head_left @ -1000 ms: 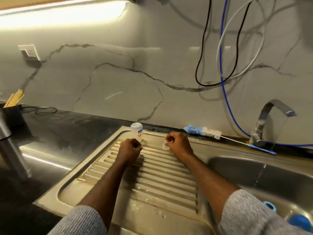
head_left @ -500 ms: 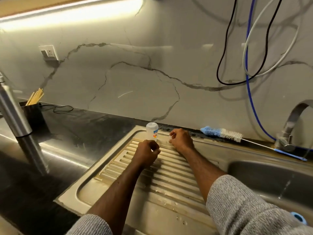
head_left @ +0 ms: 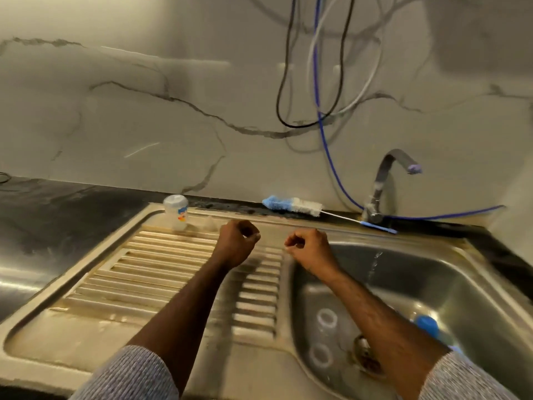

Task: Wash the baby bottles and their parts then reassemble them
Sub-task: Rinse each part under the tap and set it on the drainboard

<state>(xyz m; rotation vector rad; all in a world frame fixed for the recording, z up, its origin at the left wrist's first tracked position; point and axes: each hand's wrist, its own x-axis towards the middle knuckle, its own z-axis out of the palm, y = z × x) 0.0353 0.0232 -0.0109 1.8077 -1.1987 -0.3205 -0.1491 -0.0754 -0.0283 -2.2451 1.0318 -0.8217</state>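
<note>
Both the left hand (head_left: pixel 237 243) and right hand (head_left: pixel 308 247) hung curled, holding nothing visible. The baby bottle (head_left: pixel 175 211) stood upright, long axis vertical, at the drainboard's (head_left: pixel 161 267) far edge, left of both and nearer the left hand. 2 clear rings (head_left: pixel 326 318) lay in the sink basin (head_left: pixel 461 284).

Single wide-angle view from head height, looking forward and steeply down. Close over the ribbed stainless-steel draining board (head_left: pixel 161 267), which fills the lower left of the frame, with the steel sink basin (head_left: pixel 450 287) at lower right. Faces a pale veined marble backsplash (head_left: pixel 144 111) across the upper half, with straight edges bowing near the corners. Two forearms in grey knit sleeves (head_left: pixel 135 373) enter from the bottom edge. No second view, so no shared part.
</note>
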